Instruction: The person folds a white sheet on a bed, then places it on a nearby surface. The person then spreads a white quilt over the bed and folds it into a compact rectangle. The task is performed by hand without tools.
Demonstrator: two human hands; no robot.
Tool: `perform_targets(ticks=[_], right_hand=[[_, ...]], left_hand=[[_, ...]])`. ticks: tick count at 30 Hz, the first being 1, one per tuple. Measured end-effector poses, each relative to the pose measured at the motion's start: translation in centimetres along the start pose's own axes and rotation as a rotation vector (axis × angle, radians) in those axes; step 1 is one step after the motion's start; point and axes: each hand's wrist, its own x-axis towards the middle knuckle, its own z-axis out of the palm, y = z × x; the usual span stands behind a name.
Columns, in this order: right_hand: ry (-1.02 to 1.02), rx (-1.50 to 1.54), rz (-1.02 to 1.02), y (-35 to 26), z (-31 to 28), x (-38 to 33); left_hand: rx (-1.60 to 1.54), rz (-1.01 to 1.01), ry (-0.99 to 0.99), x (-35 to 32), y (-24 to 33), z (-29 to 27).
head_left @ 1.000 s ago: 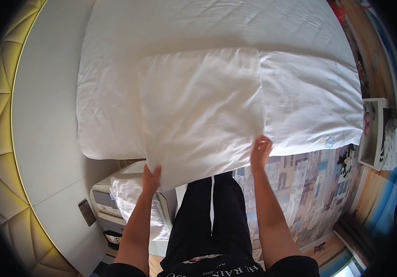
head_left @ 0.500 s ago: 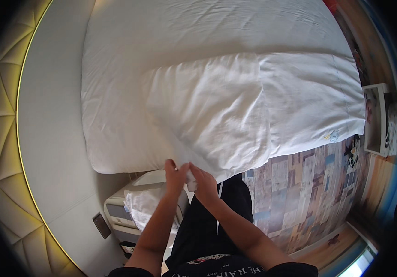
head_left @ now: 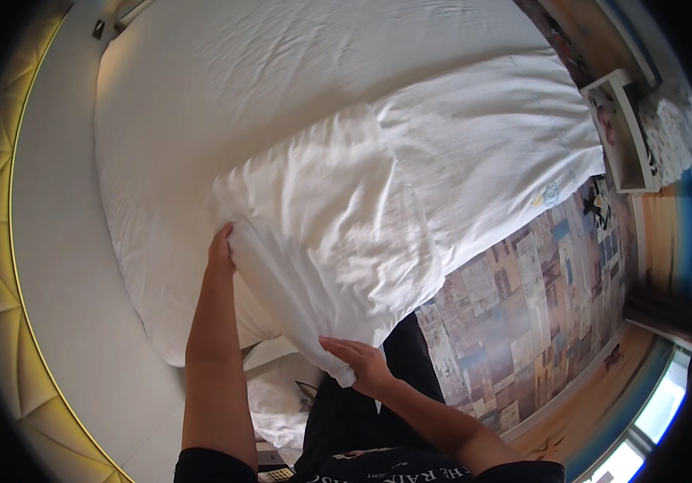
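Observation:
A white duvet (head_left: 314, 217) lies folded in layers along the near side of the bed, over a smooth white bottom sheet (head_left: 177, 121). My left hand (head_left: 221, 248) reaches forward and grips the left edge of the duvet, its fingertips partly tucked behind the cloth. At the near corner my right hand (head_left: 360, 364) holds the same edge; its fingers lie over the fabric and the thumb is hidden. Between both hands the edge runs as a straight, slightly raised fold. A small blue and yellow motif (head_left: 547, 196) marks the duvet's right part.
On the left stands a pale headboard panel (head_left: 56, 241) with a yellow-lit edge. Below the bed's near edge, a crumpled white cloth (head_left: 278, 394) lies on a bedside cabinet. A white open-topped box (head_left: 624, 133) is at the bed's right end, above the patchwork-patterned floor (head_left: 515, 306).
My left hand has moved forward and left along the duvet's edge, away from my right hand. My right hand has come slightly nearer to me. The view has turned and shifted.

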Motion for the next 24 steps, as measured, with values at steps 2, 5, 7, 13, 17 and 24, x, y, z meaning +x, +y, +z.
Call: perform_targets(ticks=[2,5,7,13,17,24], right_hand=[[0.070,0.107,0.053,-0.2,-1.9,-0.7],[0.189,0.148,0.094,0.0,-5.2,-1.6],[0.274,0.164,0.093,-0.2,-8.1,-1.9],[0.675,0.222,0.170,0.6,-18.6,-4.5],[0.914,0.114,0.161,5.6,-27.0,-8.5],[1.313,0.140,0.395,15.0,-44.1,-6.4]], left_hand=[[0.070,0.128,0.065,0.2,0.2,3.0],[0.153,0.400,0.153,-3.0,1.7,10.7],[0.192,0.512,0.153,-5.4,3.0,15.2],[0.237,0.718,0.084,-8.3,2.3,31.2],[0.379,0.859,-0.105,-8.3,-1.2,45.1],[0.493,1.017,-0.280,-3.4,-9.1,67.1]])
